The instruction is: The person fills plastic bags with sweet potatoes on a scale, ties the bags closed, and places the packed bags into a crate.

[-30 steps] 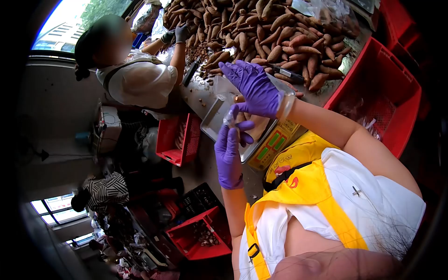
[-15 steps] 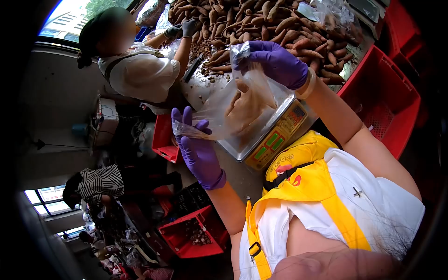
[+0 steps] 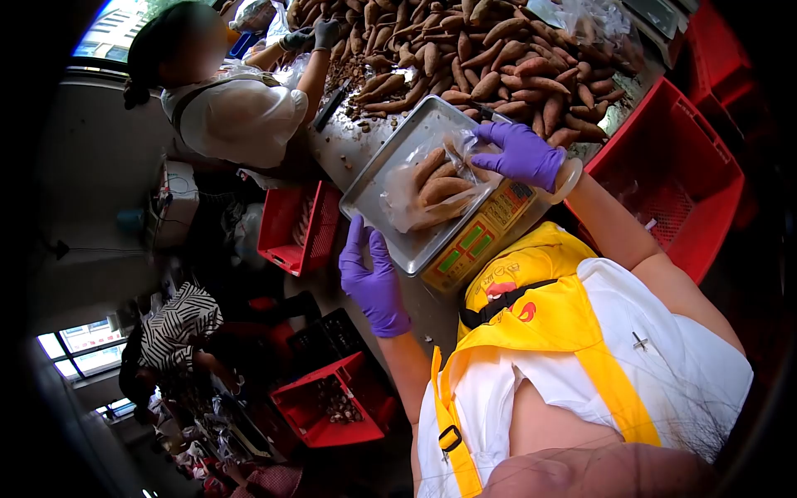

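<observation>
A clear plastic bag of sweet potatoes (image 3: 444, 189) lies on the metal tray (image 3: 371, 202) of a digital scale (image 3: 477, 241). My right hand (image 3: 523, 155), in a purple glove, is at the bag's right edge with thumb and fingers apart. Whether its fingertips still touch the plastic, I cannot tell. My left hand (image 3: 371, 282), gloved the same way, is beside the tray's left corner. Its fingers are stretched out, with nothing in them.
Loose sweet potatoes (image 3: 506, 62) are heaped on the table behind the scale. A co-worker (image 3: 237, 116) with grey gloves works at the far left. Red crates stand right (image 3: 664, 178), left (image 3: 278, 232) and lower left (image 3: 332, 407).
The bag of sweet potatoes has come down from between my raised hands onto the scale tray. My left hand has let go of the plastic, and my right hand has lowered and opened.
</observation>
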Demonstrator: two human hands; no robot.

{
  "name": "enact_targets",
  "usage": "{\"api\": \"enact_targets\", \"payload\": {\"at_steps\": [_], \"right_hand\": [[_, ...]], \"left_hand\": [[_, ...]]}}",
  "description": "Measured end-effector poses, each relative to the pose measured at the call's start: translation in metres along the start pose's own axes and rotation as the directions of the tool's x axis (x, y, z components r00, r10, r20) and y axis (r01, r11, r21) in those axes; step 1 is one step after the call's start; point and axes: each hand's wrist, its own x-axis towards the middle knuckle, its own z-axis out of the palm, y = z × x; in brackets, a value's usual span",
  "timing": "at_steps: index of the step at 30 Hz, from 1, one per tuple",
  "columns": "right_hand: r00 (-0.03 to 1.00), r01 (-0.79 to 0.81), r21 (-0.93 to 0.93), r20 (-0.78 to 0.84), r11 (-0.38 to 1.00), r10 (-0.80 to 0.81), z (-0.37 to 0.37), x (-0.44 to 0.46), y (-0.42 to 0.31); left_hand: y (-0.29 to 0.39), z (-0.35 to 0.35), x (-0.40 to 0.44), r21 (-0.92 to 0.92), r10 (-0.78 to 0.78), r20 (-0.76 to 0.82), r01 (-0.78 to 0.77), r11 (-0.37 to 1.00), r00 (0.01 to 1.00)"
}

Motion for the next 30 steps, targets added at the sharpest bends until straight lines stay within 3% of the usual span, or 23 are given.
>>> {"api": "enact_targets", "payload": {"at_steps": [1,2,3,5,7,8,9,10,12,13,15,16,18,21,22,23,25,26,28,29,30], "right_hand": [[0.994,0.079,-0.282,-0.052,0.956,-0.097,-0.004,-0.004,-0.005],[0.973,0.131,-0.379,-0.130,0.916,-0.193,-0.007,-0.009,-0.017],[0.929,0.235,-0.397,-0.177,0.887,-0.326,-0.012,-0.010,-0.031],[0.829,0.401,-0.403,-0.224,0.823,-0.513,-0.014,-0.012,-0.054],[0.832,0.487,-0.301,-0.126,0.820,-0.540,-0.012,-0.014,-0.083],[0.848,0.497,-0.239,-0.069,0.834,-0.525,-0.004,-0.013,-0.088],[0.847,0.499,-0.237,-0.069,0.833,-0.527,0.006,-0.010,-0.087],[0.893,0.449,-0.274,0.097,0.851,-0.440,0.018,-0.007,-0.083],[0.912,0.336,-0.448,0.375,0.829,-0.167,0.035,0.003,-0.071],[0.885,0.285,-0.571,0.466,0.770,0.018,0.041,0.011,-0.059],[0.942,0.231,-0.717,0.334,0.658,0.034,0.063,0.020,-0.012],[0.957,0.207,-0.760,0.288,0.617,0.034,0.073,0.023,0.013],[0.970,-0.161,-0.546,0.065,0.822,0.233,0.081,0.040,0.045],[0.989,-0.136,-0.600,-0.036,0.788,0.143,0.088,0.038,0.057],[0.991,-0.131,-0.570,-0.047,0.811,0.127,0.085,0.033,0.056],[0.989,-0.143,-0.568,-0.061,0.811,0.132,0.085,0.032,0.061],[0.981,-0.187,-0.521,-0.062,0.833,0.181,0.087,0.032,0.073],[0.970,-0.208,-0.491,0.012,0.846,0.245,0.081,0.036,0.074],[0.977,-0.181,-0.424,0.022,0.887,0.210,0.073,0.037,0.087],[0.983,-0.157,-0.350,0.035,0.923,0.181,0.070,0.036,0.095],[0.991,-0.123,-0.209,-0.086,0.970,0.107,0.069,0.031,0.097]], "left_hand": [[-0.001,-0.004,0.000,0.001,-0.009,-0.003,0.009,1.000,1.000],[0.001,-0.008,0.000,0.102,0.062,-0.028,-0.059,0.993,0.998],[0.001,-0.012,0.000,0.204,0.132,-0.042,-0.121,0.972,0.990],[0.013,-0.016,0.002,0.163,0.091,-0.090,-0.075,0.984,0.992],[0.026,-0.014,0.006,0.117,0.105,-0.071,-0.096,0.988,0.992],[0.037,-0.010,0.007,0.121,0.100,-0.072,-0.090,0.988,0.992],[0.049,-0.003,0.007,0.232,0.228,0.021,-0.226,0.946,0.974],[0.056,0.006,0.007,0.324,0.342,0.127,-0.365,0.873,0.931],[0.056,0.038,0.003,0.425,0.483,0.290,-0.564,0.708,0.826],[0.044,0.056,0.004,0.394,0.488,0.344,-0.595,0.700,0.802],[0.019,0.082,0.010,0.619,0.477,0.357,-0.586,0.523,0.803],[-0.003,0.083,0.011,0.619,0.481,0.353,-0.586,0.524,0.803],[-0.038,0.085,0.026,0.761,0.120,0.465,-0.466,0.451,0.877],[-0.037,0.074,0.023,0.729,0.170,0.440,-0.461,0.506,0.882],[-0.034,0.075,0.019,0.607,0.387,0.378,-0.541,0.582,0.841],[-0.021,0.084,0.014,0.599,0.395,0.388,-0.553,0.578,0.833],[0.011,0.105,0.002,0.460,0.638,0.321,-0.704,0.541,0.700],[0.006,0.117,-0.002,0.458,0.643,0.319,-0.707,0.539,0.697],[-0.022,0.139,-0.001,0.522,0.488,0.437,-0.655,0.546,0.756],[-0.036,0.138,0.002,0.523,0.493,0.433,-0.656,0.544,0.754],[-0.046,0.133,0.007,0.633,0.376,0.497,-0.623,0.460,0.782]]}}
